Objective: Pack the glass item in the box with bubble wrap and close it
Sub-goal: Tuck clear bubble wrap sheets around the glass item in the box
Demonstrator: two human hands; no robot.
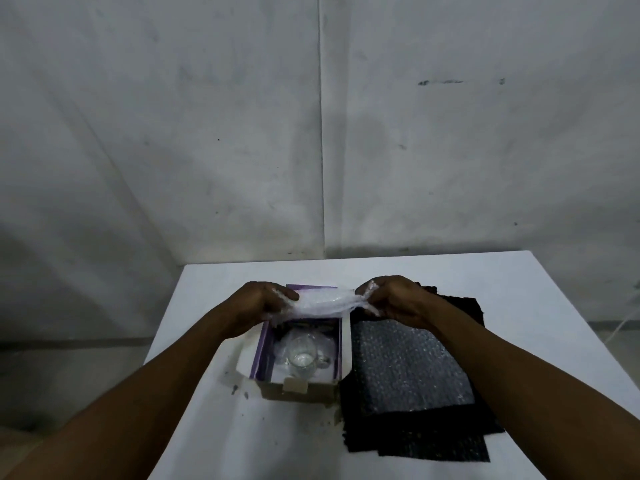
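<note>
An open cardboard box (298, 391) with purple inner walls stands on the white table, its flaps spread out. Inside it, a clear glass (302, 355) stands upright on some bubble wrap. Above the box's far end, a bunched piece of bubble wrap (325, 303) is stretched between both hands. My left hand (258, 301) grips its left end. My right hand (393, 299) grips its right end. The far wall of the box is hidden behind the wrap.
A sheet of bubble wrap (408, 365) lies on a dark mat (415, 438) just right of the box. The white table (284, 441) ends at a grey wall behind. Small dark marks dot the table left of the box.
</note>
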